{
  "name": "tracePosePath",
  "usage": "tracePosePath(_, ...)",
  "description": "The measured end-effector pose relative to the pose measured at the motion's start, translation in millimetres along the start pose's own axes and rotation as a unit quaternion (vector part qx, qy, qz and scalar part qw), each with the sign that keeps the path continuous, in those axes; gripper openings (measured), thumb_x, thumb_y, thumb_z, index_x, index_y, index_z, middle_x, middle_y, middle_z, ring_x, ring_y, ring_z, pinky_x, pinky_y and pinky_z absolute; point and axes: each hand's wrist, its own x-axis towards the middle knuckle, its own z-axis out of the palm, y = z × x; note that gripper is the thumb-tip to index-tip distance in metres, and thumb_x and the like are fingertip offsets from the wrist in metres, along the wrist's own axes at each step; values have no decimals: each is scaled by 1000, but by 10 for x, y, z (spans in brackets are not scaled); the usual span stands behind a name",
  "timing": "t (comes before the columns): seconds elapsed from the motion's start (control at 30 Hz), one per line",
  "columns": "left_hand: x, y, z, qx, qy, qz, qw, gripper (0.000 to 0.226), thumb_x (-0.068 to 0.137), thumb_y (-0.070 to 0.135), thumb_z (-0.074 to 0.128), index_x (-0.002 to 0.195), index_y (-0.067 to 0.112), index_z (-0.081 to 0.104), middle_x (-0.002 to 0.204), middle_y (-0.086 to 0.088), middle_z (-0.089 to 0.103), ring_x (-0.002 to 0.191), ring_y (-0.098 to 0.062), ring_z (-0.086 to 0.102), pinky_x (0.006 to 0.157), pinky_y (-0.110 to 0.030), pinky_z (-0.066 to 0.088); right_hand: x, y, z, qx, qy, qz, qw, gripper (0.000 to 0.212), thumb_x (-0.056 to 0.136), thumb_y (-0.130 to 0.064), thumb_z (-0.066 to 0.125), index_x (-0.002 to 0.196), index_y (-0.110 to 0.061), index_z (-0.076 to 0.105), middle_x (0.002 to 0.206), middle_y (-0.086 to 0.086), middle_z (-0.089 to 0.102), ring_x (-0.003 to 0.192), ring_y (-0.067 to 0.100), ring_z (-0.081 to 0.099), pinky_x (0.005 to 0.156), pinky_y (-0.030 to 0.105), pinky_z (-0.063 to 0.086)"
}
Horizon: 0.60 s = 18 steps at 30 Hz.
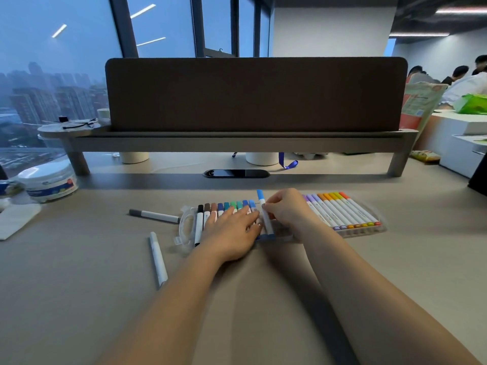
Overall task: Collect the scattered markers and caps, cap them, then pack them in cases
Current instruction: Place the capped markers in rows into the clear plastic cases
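While resting the left hand [232, 230] flat and open on the markers [224, 206] in the case [185, 227], pinching a blue marker [268, 225] with the right hand [287, 209] at the case's right end; with a grey marker [154, 215] and a white marker [158, 259] left of the case, a second case [369, 229] right of it.

The worktop [79, 285] is smooth, matt beige, like laminate. Under the left hand [232, 230] the case [184, 227] is clear glossy plastic, as is the second case [363, 231] just right of the right hand [287, 209]. The blue-capped marker [266, 219] that the right hand pinches has a smooth white plastic barrel. Beyond both hands, the divider panel [253, 93] looks like dark matt felt. Far left of the left hand, the tub [50, 180] is shiny white plastic.
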Motion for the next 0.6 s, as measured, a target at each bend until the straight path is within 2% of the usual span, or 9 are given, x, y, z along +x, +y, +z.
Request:
tracePosePath(0.23,24,-18,44,2,5,-2,1000,49,98,53,20,145,41,26,156,11,23,144,-19,19,114,-50,15,-39,18,99,-156,43,-79,984,13,92,-20,58,103,-17,64,97,4,64,88,18,58,75,29,50)
tracePosePath(0.4,-3,-3,23,-14,28,-1,1000,45,97,53,21,136,40,39,145,10,42,134,-20,35,110,-50,24,-106,-57,141,-246,30,-94,964,13,90,-10,58,103,-14,60,93,7,59,86,23,57,78,32,50)
tracePosePath(0.53,-115,-24,-70,-146,71,-36,986,34,95,42,46,127,32,54,132,4,55,119,-18,50,102,-37,40,-150,-35,150,-237,37,-116,964,11,91,-11,55,101,-11,60,100,9,60,92,24,57,84,36,52)
tracePosePath(0.6,-216,-139,-171,-165,121,-71,976,31,92,38,54,121,31,58,126,5,57,113,-15,52,98,-35,43,-163,-23,160,-235,43,-123,963,12,93,-16,55,102,-12,61,101,7,60,93,22,57,85,37,52)
